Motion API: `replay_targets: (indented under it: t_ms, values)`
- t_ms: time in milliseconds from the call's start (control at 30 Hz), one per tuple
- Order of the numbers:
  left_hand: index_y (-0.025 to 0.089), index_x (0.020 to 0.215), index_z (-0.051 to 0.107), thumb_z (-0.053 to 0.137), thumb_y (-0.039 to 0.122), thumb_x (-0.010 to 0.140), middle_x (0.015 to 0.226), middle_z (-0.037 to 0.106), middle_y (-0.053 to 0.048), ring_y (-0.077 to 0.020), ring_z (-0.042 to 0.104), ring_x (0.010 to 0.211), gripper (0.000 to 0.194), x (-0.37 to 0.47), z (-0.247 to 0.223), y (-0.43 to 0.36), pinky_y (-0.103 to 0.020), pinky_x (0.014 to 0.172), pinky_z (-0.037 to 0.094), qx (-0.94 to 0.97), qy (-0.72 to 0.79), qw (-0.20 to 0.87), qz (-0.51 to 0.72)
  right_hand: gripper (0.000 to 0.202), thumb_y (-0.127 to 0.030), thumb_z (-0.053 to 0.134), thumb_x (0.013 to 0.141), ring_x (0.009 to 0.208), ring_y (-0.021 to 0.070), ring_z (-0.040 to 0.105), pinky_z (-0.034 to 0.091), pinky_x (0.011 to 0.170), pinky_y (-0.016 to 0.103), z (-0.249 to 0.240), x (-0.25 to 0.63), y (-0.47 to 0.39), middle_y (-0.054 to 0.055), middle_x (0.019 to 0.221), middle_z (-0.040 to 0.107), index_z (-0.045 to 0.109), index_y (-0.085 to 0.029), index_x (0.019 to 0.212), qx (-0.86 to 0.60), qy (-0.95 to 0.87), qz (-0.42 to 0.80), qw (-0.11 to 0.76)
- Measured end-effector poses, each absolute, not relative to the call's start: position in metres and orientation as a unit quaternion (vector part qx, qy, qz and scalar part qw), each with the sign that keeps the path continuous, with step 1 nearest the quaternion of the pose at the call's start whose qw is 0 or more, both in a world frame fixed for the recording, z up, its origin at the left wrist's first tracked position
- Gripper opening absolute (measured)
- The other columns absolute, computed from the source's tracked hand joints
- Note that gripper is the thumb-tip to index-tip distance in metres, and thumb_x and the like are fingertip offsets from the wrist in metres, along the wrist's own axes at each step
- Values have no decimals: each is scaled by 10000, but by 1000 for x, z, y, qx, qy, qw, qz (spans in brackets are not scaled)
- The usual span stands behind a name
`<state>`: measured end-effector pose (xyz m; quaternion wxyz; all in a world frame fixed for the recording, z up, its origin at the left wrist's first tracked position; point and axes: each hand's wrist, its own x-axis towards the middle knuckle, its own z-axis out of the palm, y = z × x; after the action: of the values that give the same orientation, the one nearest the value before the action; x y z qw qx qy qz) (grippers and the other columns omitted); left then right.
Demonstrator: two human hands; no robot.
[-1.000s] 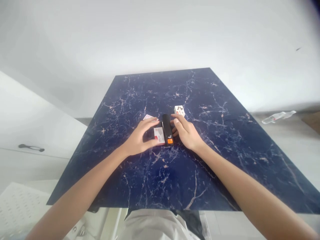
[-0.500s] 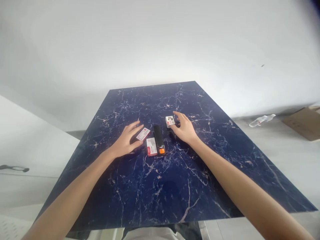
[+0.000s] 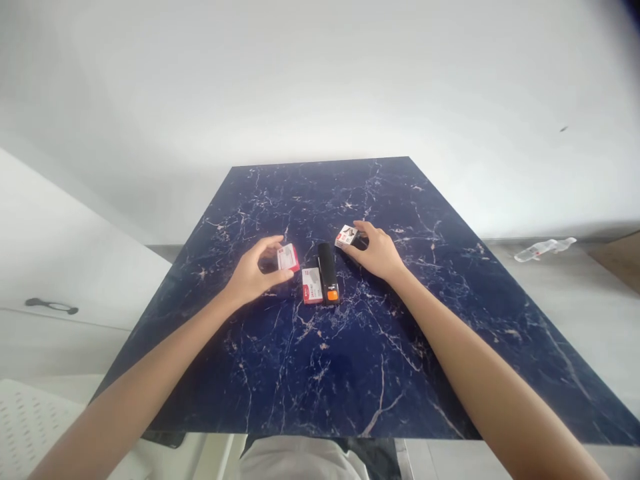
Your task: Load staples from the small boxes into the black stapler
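My left hand [image 3: 255, 270] has thumb and fingers closed around a small red and white box [image 3: 289, 257], its pale printed face turned up. On the other side, my right hand [image 3: 377, 252] grips a small white box [image 3: 347, 235] with red and black print, which is tilted. Between the hands a black stapler [image 3: 328, 267] with an orange button lies lengthwise on the table. Against its left side lies another flat red and white box [image 3: 313, 285], printed with text.
The dark blue marble-patterned table [image 3: 320, 373] has its far edge by a white wall [image 3: 320, 80]. A clear plastic bottle [image 3: 545, 249] and a cardboard box [image 3: 620, 260] are on the floor at right. A white cabinet with a dark handle [image 3: 52, 306] stands at left.
My left hand has closed on the red and white box and turned it. The white box in my right hand has tilted. The view has shifted slightly left.
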<state>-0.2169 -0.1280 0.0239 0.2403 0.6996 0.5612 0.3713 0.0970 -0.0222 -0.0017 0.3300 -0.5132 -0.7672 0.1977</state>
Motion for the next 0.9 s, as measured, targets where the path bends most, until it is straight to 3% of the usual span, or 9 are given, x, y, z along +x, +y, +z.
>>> replay_targets:
  t_ms: [200, 400, 633, 733, 900]
  values:
    - [336, 1528, 401, 801, 526, 800, 1378, 625, -107, -350, 563, 1280, 852, -175, 32, -155, -575, 1055, 462, 751, 538, 217, 315, 639, -530, 767, 799, 985, 280, 742, 586, 929, 476, 0, 107, -22, 111, 1167, 753, 606, -222, 1336, -530, -702, 301, 368]
    - [355, 1617, 246, 815, 530, 775, 1529, 478, -144, -408, 437, 1380, 1031, -170, 30, -158, -615, 1053, 444, 773, 541, 235, 233, 616, -444, 787, 773, 948, 300, 758, 602, 897, 490, 3, 108, -25, 114, 1130, 762, 619, -220, 1322, -530, -704, 294, 370]
    - [370, 1649, 155, 826, 552, 747, 1459, 535, -157, -423, 499, 1285, 1139, -173, 23, -153, -577, 962, 488, 766, 561, 252, 188, 655, -411, 812, 724, 896, 267, 751, 610, 883, 451, 0, 106, -23, 99, 1089, 753, 609, -207, 1313, -529, -718, 277, 357]
    - [350, 1645, 192, 824, 570, 741, 1475, 525, -162, -427, 486, 1306, 1124, -174, 23, -154, -583, 979, 477, 764, 561, 250, 198, 670, -439, 796, 732, 910, 264, 735, 603, 894, 454, 0, 103, -23, 124, 1176, 720, 608, -192, 1326, -522, -741, 250, 340]
    - [301, 1499, 484, 829, 565, 734, 1477, 541, -152, -434, 464, 1356, 880, -174, 20, -155, -624, 1029, 451, 774, 539, 247, 221, 564, -393, 721, 768, 924, 261, 704, 574, 936, 468, 3, 100, -27, 131, 1204, 677, 650, -177, 1284, -519, -773, 193, 310]
